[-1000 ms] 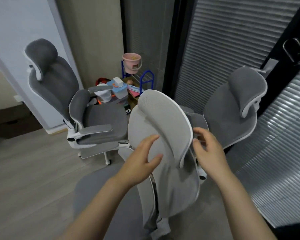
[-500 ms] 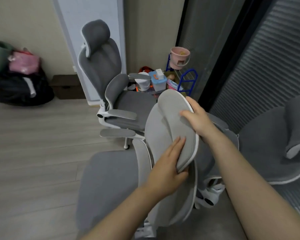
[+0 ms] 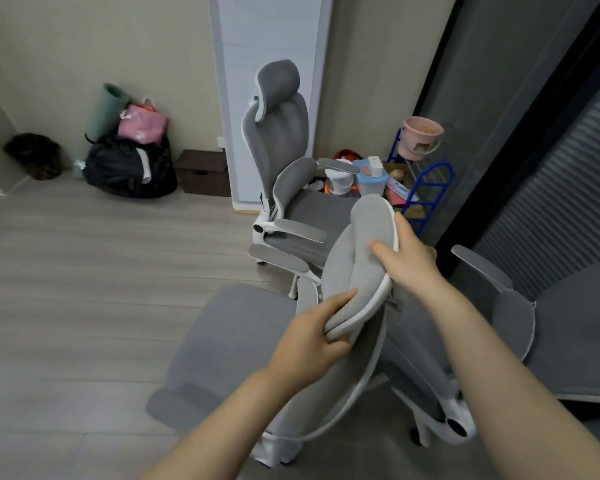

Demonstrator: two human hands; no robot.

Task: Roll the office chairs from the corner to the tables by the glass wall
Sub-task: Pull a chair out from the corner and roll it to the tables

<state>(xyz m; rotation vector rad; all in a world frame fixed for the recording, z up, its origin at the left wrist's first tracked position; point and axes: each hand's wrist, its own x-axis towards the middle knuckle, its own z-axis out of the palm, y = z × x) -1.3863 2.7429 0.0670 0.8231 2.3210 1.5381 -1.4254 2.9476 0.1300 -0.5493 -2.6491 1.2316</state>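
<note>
Three grey office chairs with white frames stand in the corner. The nearest chair [image 3: 229,344] is right in front of me, its seat pointing left. My left hand [image 3: 312,336] grips the lower edge of its headrest [image 3: 368,258]. My right hand [image 3: 407,258] holds the headrest's upper right edge, thumb across the padding. A second chair [image 3: 281,140] stands upright behind it against a white panel. The third chair [image 3: 575,327] is at the right by the slatted glass wall, partly cut off by the frame.
Clutter fills the corner behind the chairs: a pink bucket [image 3: 420,136] on a blue rack [image 3: 426,192], a blue-lidded box [image 3: 371,178]. Bags [image 3: 129,164], a green roll and a dark box [image 3: 203,171] lie along the back wall. Wood floor [image 3: 84,271] stretches to the left.
Both hands have closed on the nearest chair's headrest from open positions beside it. The chair has turned, its seat now facing left, and my view has swung left toward the open floor.
</note>
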